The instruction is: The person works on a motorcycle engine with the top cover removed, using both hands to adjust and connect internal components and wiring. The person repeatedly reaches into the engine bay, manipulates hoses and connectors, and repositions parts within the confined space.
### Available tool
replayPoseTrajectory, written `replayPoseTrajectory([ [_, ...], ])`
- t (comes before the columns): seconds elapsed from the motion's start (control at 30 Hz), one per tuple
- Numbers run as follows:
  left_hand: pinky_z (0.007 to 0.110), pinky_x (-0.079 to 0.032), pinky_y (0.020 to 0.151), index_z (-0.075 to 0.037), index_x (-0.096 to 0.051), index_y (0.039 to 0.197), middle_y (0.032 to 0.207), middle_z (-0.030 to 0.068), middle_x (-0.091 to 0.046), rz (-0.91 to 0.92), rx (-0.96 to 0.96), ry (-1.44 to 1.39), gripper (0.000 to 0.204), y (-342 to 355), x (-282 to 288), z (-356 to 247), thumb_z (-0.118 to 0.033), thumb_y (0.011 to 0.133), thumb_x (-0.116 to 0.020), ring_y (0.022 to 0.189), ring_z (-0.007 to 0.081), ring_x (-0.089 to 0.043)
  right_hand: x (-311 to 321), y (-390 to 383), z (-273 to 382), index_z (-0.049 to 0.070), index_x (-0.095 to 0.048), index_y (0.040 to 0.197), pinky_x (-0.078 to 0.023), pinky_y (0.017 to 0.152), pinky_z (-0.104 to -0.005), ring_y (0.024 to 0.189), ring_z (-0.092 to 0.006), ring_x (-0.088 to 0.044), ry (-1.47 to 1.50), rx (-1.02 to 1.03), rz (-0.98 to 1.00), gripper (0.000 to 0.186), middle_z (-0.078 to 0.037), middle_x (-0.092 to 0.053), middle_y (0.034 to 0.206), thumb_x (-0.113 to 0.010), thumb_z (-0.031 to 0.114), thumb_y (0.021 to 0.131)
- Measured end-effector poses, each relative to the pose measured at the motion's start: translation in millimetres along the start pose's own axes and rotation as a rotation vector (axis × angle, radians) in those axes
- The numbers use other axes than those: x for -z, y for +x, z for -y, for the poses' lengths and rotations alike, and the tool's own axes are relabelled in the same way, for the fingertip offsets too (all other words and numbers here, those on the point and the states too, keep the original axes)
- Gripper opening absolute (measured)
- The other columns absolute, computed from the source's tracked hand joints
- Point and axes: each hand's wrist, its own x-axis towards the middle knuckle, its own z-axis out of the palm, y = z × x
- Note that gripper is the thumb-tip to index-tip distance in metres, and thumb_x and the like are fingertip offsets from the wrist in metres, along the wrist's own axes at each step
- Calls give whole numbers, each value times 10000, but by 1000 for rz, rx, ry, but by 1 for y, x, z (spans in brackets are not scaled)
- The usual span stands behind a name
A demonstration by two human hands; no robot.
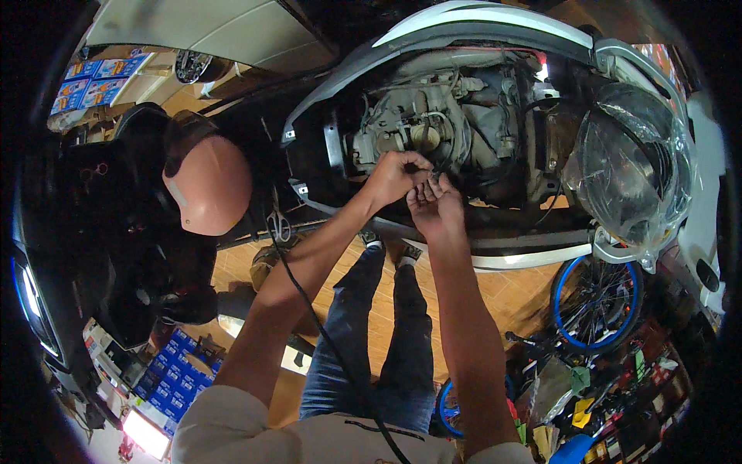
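Both hands meet over the opened body of a white scooter (533,255), at the near edge of its exposed engine (402,116). My left hand (394,179) comes in from the left with its thumb and fingers pinched together. Palm up and fingers curled, my right hand (439,210) touches the left fingertips. A small dark piece (435,177) shows between the two sets of fingertips; its kind is too small to make out. Just beyond the left hand lie a round brass-coloured part (424,138) and thin hoses of the engine.
Clear plastic (630,170) wraps the scooter's right end. To the left, a pink helmet (207,185) rests on a dark motorbike. A blue-rimmed wheel (597,301) and piled clutter stand at lower right. A black cable (328,340) hangs across my left forearm. Blue boxes (178,375) sit lower left.
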Motion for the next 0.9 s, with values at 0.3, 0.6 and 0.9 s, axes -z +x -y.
replayPoseTrajectory([
  [0.3, 300, -533, 723, 12, -707, 941, 867, 120, -723, -43, 44, 18, 150, -6, 9, -12, -54, 807, -717, 785, 161, -690, 10, 11, -13, 92, -617, 978, -497, 726, -320, 799, -140, -589, 136, 11, 240, 167, 4, -632, 871, -631, 253, 933],
  [0.6, 279, -512, 654, 14, -648, 1070, 819, 122, -699, -227, 63, 77, 251, -38, 36, -10, -86, 845, -694, 695, 126, -645, -2, 3, -19, 83, -642, 1090, -513, 758, -339, 851, -179, -611, 176, 61, 202, 233, -34, -661, 1005, -662, 228, 908],
  [0.9, 462, -530, 678, -66, -620, 1105, 939, 172, -667, -189, -23, 980, 324, -76, 97, -23, -268, 857, -667, 829, 388, -649, 7, 46, -29, 148, -612, 1142, -492, 708, -359, 779, -164, -543, 164, 134, 51, 238, -3, -593, 924, -658, 184, 911],
])
